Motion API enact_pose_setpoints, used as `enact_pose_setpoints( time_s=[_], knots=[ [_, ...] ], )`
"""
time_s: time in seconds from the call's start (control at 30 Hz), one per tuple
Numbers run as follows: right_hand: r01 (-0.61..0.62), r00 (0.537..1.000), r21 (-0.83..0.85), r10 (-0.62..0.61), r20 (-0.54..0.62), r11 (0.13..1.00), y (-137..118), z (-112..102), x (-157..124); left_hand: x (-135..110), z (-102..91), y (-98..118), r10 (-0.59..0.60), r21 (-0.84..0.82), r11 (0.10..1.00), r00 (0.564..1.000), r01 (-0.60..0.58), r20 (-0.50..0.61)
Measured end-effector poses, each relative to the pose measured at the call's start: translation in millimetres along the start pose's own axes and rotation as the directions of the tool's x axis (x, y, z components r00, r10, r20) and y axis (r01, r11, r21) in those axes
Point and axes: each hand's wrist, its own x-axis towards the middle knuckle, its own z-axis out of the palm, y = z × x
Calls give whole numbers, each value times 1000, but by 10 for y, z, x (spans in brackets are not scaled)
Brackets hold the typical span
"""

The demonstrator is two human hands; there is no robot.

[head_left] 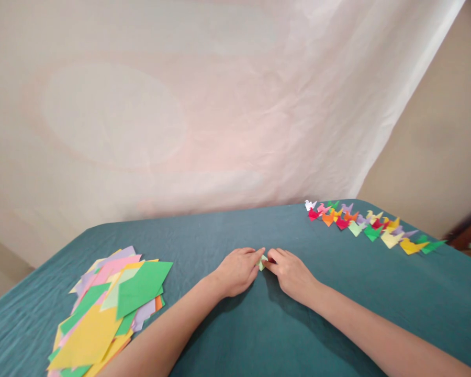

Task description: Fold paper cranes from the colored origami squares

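Note:
A small piece of pale green folded paper [262, 263] sits between my two hands at the middle of the table. My left hand [240, 269] has its fingers closed on the paper's left side and hides part of it. From the right, my right hand [288, 269] pinches the other side between thumb and curled fingers. Only a small pointed bit of the paper shows, so its full shape cannot be made out.
Loose coloured paper sheets [90, 335] lie in a heap at the left, beside my left forearm. Rows of folded paper birds [371, 233] stand at the back right. A dark green cloth [235, 335] covers the table, and a pale curtain [220, 115] hangs behind it.

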Motion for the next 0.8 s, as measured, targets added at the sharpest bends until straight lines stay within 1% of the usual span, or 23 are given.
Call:
enact_pose_setpoints(
  time_s=[0.27, 0.57, 0.67, 0.8],
  knots=[
    [91, 995, 46, -92, 25, 995, -36, -70, -6, 2, -9, 11, 9, -13, 1000, 1000, -9, -5],
    [116, 993, 76, -119, 28, 990, -58, -65, -24, 2, -16, -3, 10, -15, 1000, 1000, -10, 9],
    [86, 996, 145, -86, -6, 986, -59, -45, -38, -2, -20, -9, 7, -33, 999, 1000, -6, 5],
    [-19, 996, 316, 46, -78, 948, -13, -3, -59, -15, -23, -26, -4, -67, 998, 1000, 3, -14]
  ],
)
